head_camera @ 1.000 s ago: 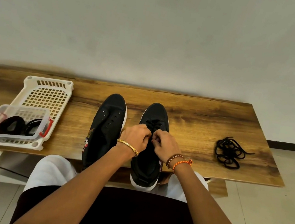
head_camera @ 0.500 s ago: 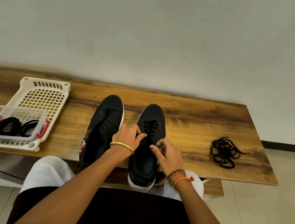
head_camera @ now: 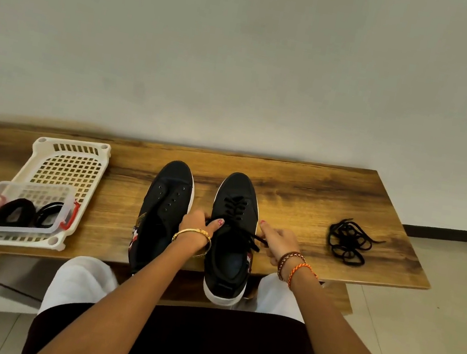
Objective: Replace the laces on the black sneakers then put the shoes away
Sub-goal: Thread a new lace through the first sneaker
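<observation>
Two black sneakers are standing side by side, toes toward the wall, on a wooden table (head_camera: 301, 188), their heels jutting over its near edge. The right sneaker (head_camera: 231, 238) is carrying a black lace (head_camera: 235, 206) crossed through its eyelets, and both loose ends are being held out to either side above the shoe's opening. The left hand (head_camera: 198, 225) is pinching one lace end between thumb and curled fingers at the shoe's left side, a gold bangle sitting on that wrist. The right hand (head_camera: 276, 242) is gripping the other end just off the shoe's right side, fingers curled around it, with braided bands circling its wrist. The left sneaker (head_camera: 166, 212) is lying just beside its partner with bare eyelets showing. Well off to the right, a loose tangle of black laces (head_camera: 346, 240) is resting on the tabletop. Toward the left, a white plastic basket (head_camera: 71, 159) is holding a clear container (head_camera: 25, 210) with coiled black laces inside.
</observation>
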